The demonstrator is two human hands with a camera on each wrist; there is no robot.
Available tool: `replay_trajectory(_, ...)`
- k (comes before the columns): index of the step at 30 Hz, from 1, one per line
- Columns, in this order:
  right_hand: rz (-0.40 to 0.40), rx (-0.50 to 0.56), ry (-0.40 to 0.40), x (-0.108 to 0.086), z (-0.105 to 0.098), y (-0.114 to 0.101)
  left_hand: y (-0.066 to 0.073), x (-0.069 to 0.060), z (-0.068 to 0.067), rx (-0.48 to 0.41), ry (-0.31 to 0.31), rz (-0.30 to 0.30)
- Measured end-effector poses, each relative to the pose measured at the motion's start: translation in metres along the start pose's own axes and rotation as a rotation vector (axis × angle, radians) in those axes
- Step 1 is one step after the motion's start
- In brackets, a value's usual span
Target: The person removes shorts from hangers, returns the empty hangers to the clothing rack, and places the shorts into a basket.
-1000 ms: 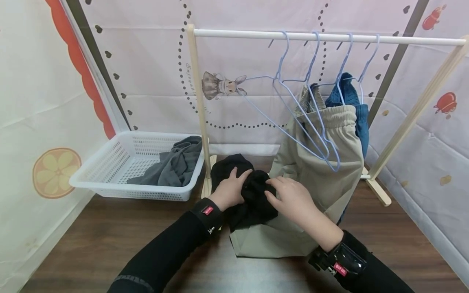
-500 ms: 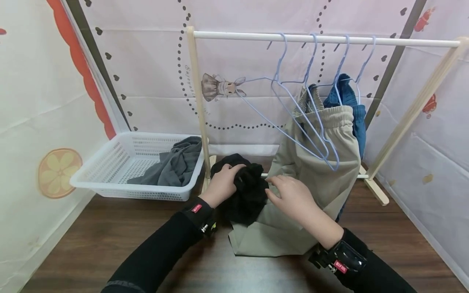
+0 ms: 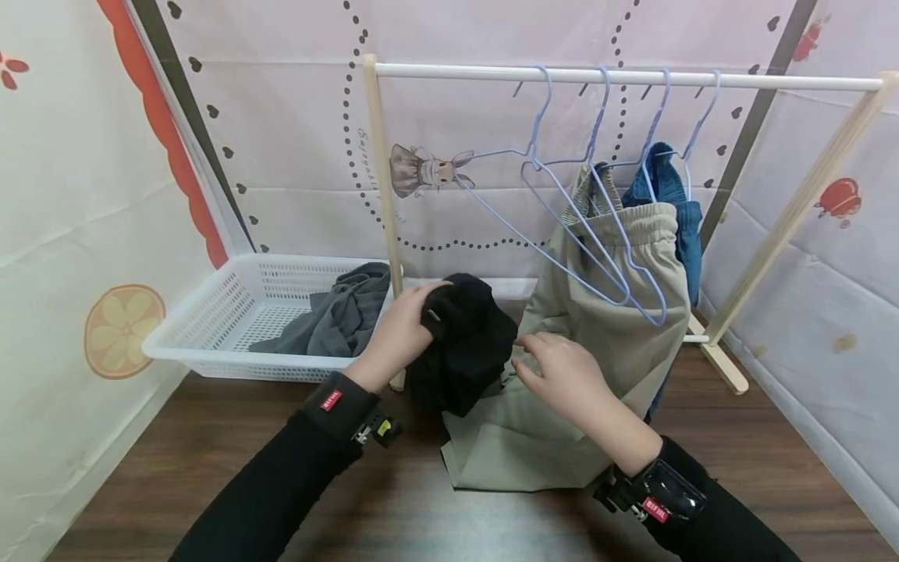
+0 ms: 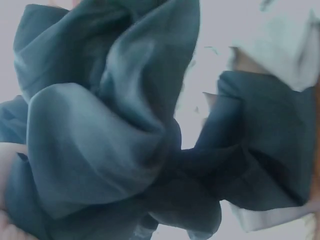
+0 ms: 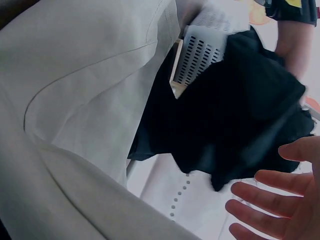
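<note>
The white basket [image 3: 235,369], with a grey garment [image 3: 330,316] inside, stands left of the fingers of your left hand [image 3: 396,332]. This hand grips the black garment [image 3: 470,343], which hangs bunched at their right. Your right hand [image 3: 569,378] holds nothing, its fingers loosely spread before the beige trousers [image 3: 639,312].

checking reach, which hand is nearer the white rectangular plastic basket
Left: the left hand is beside the basket, at its right end; the right hand is farther right, past crumpled black cloth.
</note>
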State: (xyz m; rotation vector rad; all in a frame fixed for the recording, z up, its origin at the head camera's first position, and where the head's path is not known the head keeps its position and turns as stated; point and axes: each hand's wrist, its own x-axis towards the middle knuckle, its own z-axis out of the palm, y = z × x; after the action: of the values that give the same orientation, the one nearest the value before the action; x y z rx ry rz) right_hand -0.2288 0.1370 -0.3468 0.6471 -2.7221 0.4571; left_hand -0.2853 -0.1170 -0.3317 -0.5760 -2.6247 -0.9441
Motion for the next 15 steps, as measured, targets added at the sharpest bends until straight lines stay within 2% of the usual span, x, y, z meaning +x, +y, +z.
replay_trajectory(5, -0.004, 0.008, 0.012, 0.0, -0.003, 0.0, 0.011, -0.002, -0.031, -0.1, 0.083, -0.028)
replay_trajectory(10, -0.01, 0.012, 0.024, -0.001, -0.005, 0.001, 0.018, -0.003, -0.059, -0.162, 0.156, -0.133)
replay_trajectory(12, -0.01, 0.012, 0.027, -0.002, -0.005, 0.001, 0.02, -0.003, -0.07, -0.168, 0.178, -0.185)
replay_trajectory(15, -0.012, 0.009, 0.032, -0.002, -0.006, 0.001, 0.025, -0.004, -0.088, -0.157, 0.202, -0.229)
